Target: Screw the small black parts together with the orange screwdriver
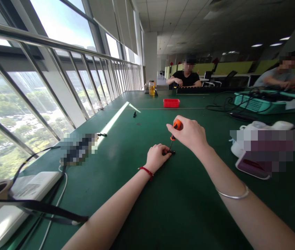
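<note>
My right hand (193, 133) is closed round the orange and black handle of a screwdriver (177, 125). Its thin shaft points down and meets a small black part (173, 152) lying on the green table (147, 198). With its fingers pinched together, my left hand (157, 157) holds that black part against the tabletop. The fingers cover much of the part, so its exact kind is unclear. Farther up the table lies another small black piece (134, 114), apart from both hands.
A red tray (171, 103) and a yellow jar (151, 89) stand toward the far end. On the right are a teal basket (256, 108) with cables and a white and purple object (256, 149). A white power strip (30, 187) lies at left. Two people sit beyond.
</note>
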`<state>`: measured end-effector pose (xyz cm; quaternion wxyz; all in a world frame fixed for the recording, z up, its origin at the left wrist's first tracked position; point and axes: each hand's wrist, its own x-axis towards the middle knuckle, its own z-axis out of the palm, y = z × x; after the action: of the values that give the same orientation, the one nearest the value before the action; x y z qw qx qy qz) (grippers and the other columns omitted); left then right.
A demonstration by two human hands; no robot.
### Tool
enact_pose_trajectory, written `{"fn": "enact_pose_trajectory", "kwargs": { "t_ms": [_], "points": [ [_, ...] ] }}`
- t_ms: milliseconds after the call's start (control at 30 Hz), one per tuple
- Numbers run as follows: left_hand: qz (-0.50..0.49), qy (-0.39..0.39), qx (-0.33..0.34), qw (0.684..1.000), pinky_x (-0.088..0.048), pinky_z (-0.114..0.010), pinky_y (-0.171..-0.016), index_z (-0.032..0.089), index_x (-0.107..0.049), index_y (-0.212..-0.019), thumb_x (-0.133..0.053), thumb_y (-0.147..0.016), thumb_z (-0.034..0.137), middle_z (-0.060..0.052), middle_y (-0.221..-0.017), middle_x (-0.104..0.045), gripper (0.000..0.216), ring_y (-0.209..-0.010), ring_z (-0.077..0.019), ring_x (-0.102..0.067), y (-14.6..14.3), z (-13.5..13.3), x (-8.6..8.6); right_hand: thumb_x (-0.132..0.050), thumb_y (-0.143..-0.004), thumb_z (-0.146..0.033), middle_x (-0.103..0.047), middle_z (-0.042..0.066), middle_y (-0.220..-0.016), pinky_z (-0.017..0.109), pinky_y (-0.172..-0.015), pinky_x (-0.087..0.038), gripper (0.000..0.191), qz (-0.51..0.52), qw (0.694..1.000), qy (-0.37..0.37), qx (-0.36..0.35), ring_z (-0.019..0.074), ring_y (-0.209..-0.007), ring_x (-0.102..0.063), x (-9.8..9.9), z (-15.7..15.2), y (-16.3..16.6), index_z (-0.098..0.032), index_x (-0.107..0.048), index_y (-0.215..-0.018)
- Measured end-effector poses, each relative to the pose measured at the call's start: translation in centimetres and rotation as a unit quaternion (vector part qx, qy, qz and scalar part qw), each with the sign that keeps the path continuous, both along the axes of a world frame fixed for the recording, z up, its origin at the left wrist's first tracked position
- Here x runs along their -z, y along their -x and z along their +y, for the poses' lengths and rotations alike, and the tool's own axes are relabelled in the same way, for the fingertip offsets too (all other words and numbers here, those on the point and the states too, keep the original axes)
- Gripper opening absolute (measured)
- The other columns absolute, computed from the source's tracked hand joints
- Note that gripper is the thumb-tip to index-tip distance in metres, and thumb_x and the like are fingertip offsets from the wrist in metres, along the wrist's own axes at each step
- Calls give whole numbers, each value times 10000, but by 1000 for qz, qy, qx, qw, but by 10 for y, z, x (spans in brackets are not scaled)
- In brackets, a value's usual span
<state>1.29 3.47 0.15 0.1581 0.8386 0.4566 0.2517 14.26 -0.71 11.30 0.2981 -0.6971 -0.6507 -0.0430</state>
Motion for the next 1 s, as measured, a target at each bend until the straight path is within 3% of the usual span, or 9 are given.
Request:
{"fn": "enact_pose_trajectory", "kwargs": {
  "t_ms": [100,233,400,467,567,633,833,933,1000],
  "points": [
    [0,2,1,1000,-416,-271,-674,200,-672,-834,-616,-759,276,-7,-817,-638,121,-771,-160,-552,0,0,0,-416,-817,-513,-536,-6,-555,247,-484,-258,350,-9,1000,-16,7,151,-539,-475,0,0,-1,-225,-481,-628],
    [5,2,0,1000,-419,-273,-680,204,-671,-839,-618,-758,272,-6,-814,-638,119,-776,-161,-556,0,0,0,-506,-746,-372,-567,-21,-615,239,-483,-258,132,-8,1000,-17,7,144,-542,-479,1,-1,2,-246,-520,-783],
    [3,3,2,1000,-424,-273,-690,204,-670,-845,-620,-757,271,-4,-814,-640,122,-780,-160,-560,0,0,1,-448,-784,-561,-541,-3,-568,248,-480,-259,338,-24,1000,-13,15,160,-531,-481,3,0,3,-234,-496,-709],
    [1,2,3,1000,-422,-275,-689,205,-670,-843,-618,-757,273,-1,-814,-642,122,-777,-159,-559,0,1,1,-429,-810,-538,-549,6,-578,248,-478,-258,334,-32,999,-11,16,165,-547,-497,3,0,2,-232,-497,-695],
    [-3,-1,2,1000,-417,-277,-688,208,-671,-839,-622,-752,270,3,-803,-642,119,-766,-158,-555,0,1,3,-490,-778,-399,-583,0,-636,242,-472,-259,167,-27,999,-8,15,163,-555,-507,3,0,2,-243,-515,-832],
    [-5,-4,3,1000,-414,-279,-685,206,-670,-830,-624,-748,272,5,-788,-641,115,-757,-159,-550,0,2,4,-517,-743,-379,-594,-4,-663,240,-471,-262,215,-21,1000,-7,11,162,-552,-506,2,0,3,-246,-503,-912],
    [-7,-7,4,1000,-410,-278,-680,207,-670,-821,-616,-754,278,6,-790,-637,112,-751,-157,-547,0,1,3,-385,-835,-484,-585,11,-609,253,-495,-262,311,-18,1000,-7,17,171,-578,-517,3,1,3,-237,-525,-708],
    [-4,-7,4,1000,-410,-283,-681,204,-669,-820,-619,-753,278,4,-784,-630,111,-747,-159,-545,0,1,3,-464,-785,-398,-601,2,-656,246,-498,-269,177,-11,1000,-10,12,167,-585,-520,2,0,2,-251,-543,-845],
    [-3,-8,3,1000,-411,-286,-684,202,-669,-822,-622,-753,281,1,-784,-626,115,-747,-160,-544,0,2,3,-509,-743,-382,-603,-4,-675,243,-496,-273,221,-7,1000,-10,9,163,-575,-513,2,0,3,-250,-529,-919]
  ]
}}
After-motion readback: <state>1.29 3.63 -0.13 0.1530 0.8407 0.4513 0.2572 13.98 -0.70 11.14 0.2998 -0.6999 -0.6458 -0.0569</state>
